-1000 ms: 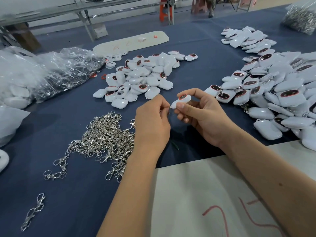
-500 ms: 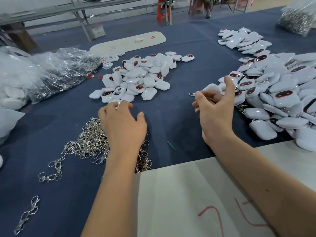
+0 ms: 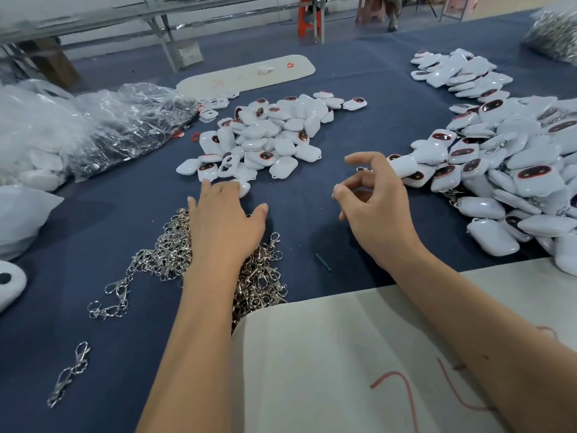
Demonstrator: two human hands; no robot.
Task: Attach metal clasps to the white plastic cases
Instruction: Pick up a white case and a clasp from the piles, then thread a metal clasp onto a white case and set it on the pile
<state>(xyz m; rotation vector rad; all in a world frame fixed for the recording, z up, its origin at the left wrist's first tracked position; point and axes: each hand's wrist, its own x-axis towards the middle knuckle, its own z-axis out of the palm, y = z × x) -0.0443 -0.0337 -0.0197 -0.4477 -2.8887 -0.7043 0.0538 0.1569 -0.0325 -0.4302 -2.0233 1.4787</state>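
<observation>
A white plastic case (image 3: 406,168) with a metal clasp (image 3: 363,170) on it lies at the near edge of a large heap of white cases (image 3: 512,170) on the right of the bench (image 3: 359,126), which is covered in dark blue cloth. The right hand (image 3: 374,207) hovers just beside that case, fingers loosely spread and holding nothing. The left hand (image 3: 223,220) reaches forward with fingers straight, its fingertips touching a single white case (image 3: 243,186) at the near edge of a smaller middle heap of cases (image 3: 265,139). Its wrist passes over a tangled pile of silver clasps (image 3: 168,254). A few loose clasps (image 3: 70,371) lie nearer on the left. Crumpled clear plastic bags (image 3: 103,129) sit far left. A pale board (image 3: 359,364) with red marks lies under the forearms.
</observation>
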